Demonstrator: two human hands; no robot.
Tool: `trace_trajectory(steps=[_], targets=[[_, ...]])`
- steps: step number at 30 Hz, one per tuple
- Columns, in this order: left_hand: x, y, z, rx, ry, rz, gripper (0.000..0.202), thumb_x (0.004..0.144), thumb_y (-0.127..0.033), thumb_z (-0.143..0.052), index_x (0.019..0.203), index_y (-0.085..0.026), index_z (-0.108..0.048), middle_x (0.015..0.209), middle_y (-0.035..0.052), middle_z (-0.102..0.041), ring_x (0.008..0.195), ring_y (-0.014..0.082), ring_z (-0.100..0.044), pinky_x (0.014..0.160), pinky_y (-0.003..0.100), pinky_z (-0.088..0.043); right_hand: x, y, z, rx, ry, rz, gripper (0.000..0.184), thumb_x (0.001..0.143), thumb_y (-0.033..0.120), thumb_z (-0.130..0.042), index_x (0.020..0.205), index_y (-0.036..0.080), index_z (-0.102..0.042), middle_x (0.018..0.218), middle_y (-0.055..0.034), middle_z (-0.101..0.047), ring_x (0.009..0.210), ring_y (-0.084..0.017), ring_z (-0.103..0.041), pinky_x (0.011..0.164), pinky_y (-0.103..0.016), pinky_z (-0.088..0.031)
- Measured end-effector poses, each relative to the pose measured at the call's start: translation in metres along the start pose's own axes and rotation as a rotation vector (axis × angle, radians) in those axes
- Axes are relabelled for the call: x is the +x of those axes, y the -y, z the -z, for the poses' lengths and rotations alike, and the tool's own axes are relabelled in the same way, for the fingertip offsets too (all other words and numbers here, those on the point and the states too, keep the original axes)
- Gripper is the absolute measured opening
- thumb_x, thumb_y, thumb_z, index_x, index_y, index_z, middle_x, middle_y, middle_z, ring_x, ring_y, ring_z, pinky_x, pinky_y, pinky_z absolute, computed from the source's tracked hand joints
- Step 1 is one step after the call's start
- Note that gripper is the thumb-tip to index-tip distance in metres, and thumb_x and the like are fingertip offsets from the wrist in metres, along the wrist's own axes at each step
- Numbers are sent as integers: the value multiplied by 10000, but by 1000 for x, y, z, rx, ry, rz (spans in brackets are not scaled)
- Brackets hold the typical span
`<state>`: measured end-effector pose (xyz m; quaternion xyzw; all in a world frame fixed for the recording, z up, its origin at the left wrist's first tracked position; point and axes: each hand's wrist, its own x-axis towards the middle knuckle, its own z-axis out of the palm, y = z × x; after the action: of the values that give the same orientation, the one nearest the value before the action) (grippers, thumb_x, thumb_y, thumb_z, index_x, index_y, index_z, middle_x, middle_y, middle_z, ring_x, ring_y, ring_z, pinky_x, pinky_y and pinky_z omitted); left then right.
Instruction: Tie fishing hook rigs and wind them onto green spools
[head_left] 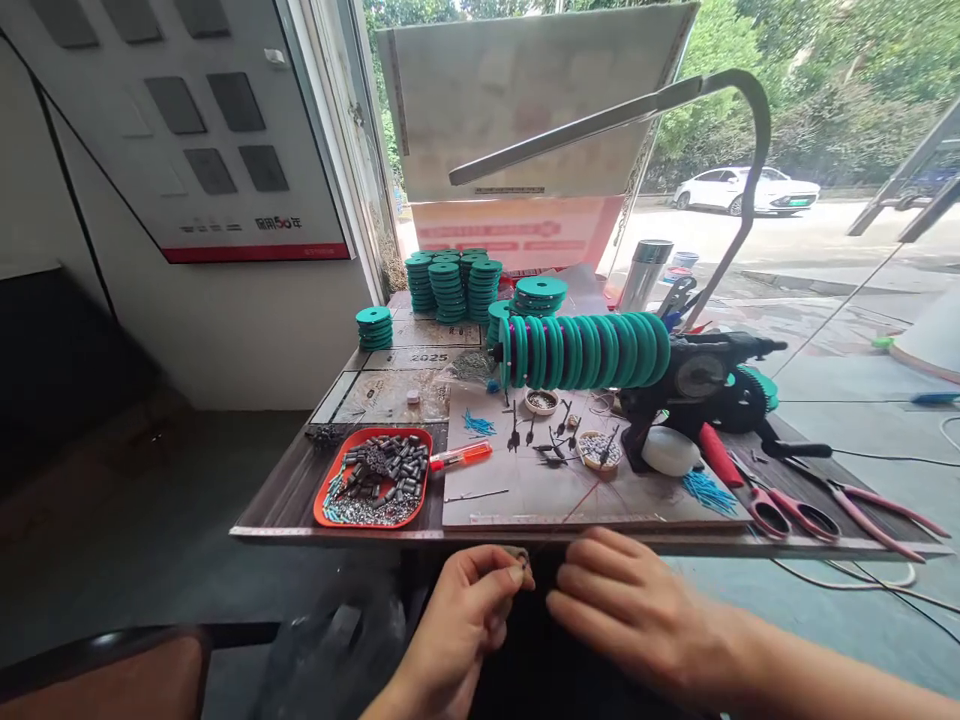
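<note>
Nearest, the left hand (461,618) pinches a small greyish piece (519,553) between thumb and forefinger, just below the counter (289,500) edge. Right hand (628,606) sits just beside it, fingers curled, tips close to the piece; whether it grips anything I cannot tell. Farther back, the counter carries an orange tray (322,497) of metal parts and a row of teal discs (585,350).

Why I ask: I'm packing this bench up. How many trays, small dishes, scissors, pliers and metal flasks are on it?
Orange tray: 1
Small dishes: 2
Scissors: 1
Pliers: 1
Metal flask: 1
Total: 6
</note>
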<state>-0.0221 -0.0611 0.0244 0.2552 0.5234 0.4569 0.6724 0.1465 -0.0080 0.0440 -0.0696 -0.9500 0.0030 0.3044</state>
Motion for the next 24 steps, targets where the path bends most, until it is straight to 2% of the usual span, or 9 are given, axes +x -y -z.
trace_trajectory(steps=[2,4,9,14,17,19,22,24], targets=[[0,-3,0,-104,1,120,244,546,-264,-742,666,-112,-592,516,-62,-386,446,27,-209,431,181,-114,-15,3,-8,-43,14,103,305,927,81,-317,898,53,-619,644,-59,-545,591,-162,-428,572,-307,-316],[1,-1,0,-148,-19,177,288,500,-256,-764,667,-114,-577,536,-54,-433,447,23,-238,444,181,-116,-19,5,-19,-69,-18,133,282,915,74,-342,932,30,-619,671,-70,-564,585,-165,-438,555,-313,-316],[1,6,1,-194,-12,223,327,480,-248,-770,663,-130,-526,497,-74,-389,454,27,-275,465,181,-119,-15,5,-36,-78,-53,112,322,910,71,-309,830,39,-619,649,-64,-526,567,-162,-406,518,-316,-282],[3,5,0,-93,14,230,292,498,-266,-728,647,-134,-514,485,-76,-348,447,30,-222,449,186,-91,-30,2,-38,-23,47,80,358,920,57,-268,785,80,-599,697,-64,-540,610,-167,-400,560,-321,-314],[4,2,0,4,49,215,247,539,-271,-693,673,-132,-538,545,-52,-389,464,37,-232,441,187,-106,-41,5,-40,33,145,49,378,933,76,-250,708,117,-551,678,-53,-521,598,-161,-375,541,-311,-304],[2,2,0,212,40,39,169,600,-255,-660,655,-131,-559,644,-3,-473,535,60,-364,470,176,-236,-43,12,-41,75,187,41,407,953,108,-226,673,132,-520,648,-41,-504,581,-154,-360,523,-300,-295],[-1,11,1,693,-16,-496,126,727,-201,-566,619,-137,-584,812,63,-552,746,125,-539,656,206,-413,-29,24,-40,238,86,9,500,996,192,-145,636,143,-489,581,-24,-494,561,-139,-367,520,-271,-321],[-2,23,4,927,-64,-858,151,766,-196,-512,656,-146,-602,818,73,-561,692,122,-577,610,199,-444,-10,28,-33,509,-48,-63,482,1006,260,-209,642,142,-503,586,-21,-535,583,-117,-432,559,-227,-367]])
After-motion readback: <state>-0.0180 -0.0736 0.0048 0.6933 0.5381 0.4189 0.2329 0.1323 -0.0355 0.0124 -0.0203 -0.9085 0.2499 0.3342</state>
